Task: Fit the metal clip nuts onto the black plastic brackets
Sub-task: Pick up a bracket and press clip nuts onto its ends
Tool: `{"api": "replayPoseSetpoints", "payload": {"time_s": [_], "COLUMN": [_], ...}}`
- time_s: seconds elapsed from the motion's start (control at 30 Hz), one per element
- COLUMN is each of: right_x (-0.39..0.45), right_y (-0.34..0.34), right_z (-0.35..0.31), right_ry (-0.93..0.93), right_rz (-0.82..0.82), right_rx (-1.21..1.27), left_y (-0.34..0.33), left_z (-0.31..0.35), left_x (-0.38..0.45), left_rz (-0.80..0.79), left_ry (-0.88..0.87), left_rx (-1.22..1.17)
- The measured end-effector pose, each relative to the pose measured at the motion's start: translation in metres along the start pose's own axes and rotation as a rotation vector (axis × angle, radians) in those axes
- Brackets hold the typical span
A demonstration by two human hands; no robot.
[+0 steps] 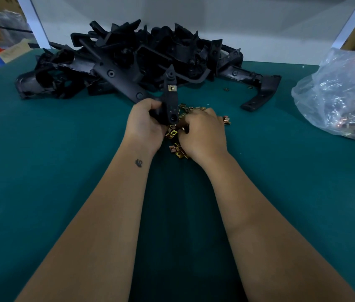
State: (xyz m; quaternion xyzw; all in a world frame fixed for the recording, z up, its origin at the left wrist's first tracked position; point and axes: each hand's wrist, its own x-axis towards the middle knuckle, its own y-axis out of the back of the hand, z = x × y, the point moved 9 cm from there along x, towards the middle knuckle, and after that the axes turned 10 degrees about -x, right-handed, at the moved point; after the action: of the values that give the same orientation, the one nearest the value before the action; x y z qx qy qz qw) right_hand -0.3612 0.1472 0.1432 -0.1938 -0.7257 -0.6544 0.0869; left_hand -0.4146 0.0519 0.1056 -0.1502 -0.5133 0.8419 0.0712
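Fingers of the left hand [145, 123] grip a black plastic bracket [170, 99], its long axis pointing up and away, one clip nut [172, 88] already seated. Just right, the right hand [201, 132] curls into loose clip nuts [175, 147] on the table [63, 149]; whether it pinches one is hidden. Spare brackets [141, 59] lie piled beyond.

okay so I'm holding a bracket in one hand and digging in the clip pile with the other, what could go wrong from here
The bracket stands upright in your left hand, gripped only at its lower end, so pushing on another clip may twist it. Your right hand covers the loose clip nuts, so you could pick one up the wrong way round. A few clips already lie strayed by the bracket pile; more may scatter.
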Motion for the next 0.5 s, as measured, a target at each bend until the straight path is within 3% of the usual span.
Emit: {"api": "replayPoseSetpoints", "payload": {"time_s": [0.27,0.43,0.5], "right_x": [0.001,-0.005,-0.004], "right_y": [0.003,0.018,0.013], "right_z": [0.006,0.033,0.040], "right_ry": [-0.042,-0.300,-0.377], "right_rz": [0.030,0.225,0.228], "right_rx": [0.055,0.710,0.985], "left_y": [-0.004,-0.004,-0.004], "left_z": [0.000,0.001,0.001], "left_x": [-0.002,-0.004,-0.005], "left_rz": [-0.022,0.003,0.007], "left_ry": [-0.014,-0.020,-0.019], "left_rx": [0.009,-0.015,-0.028]}}
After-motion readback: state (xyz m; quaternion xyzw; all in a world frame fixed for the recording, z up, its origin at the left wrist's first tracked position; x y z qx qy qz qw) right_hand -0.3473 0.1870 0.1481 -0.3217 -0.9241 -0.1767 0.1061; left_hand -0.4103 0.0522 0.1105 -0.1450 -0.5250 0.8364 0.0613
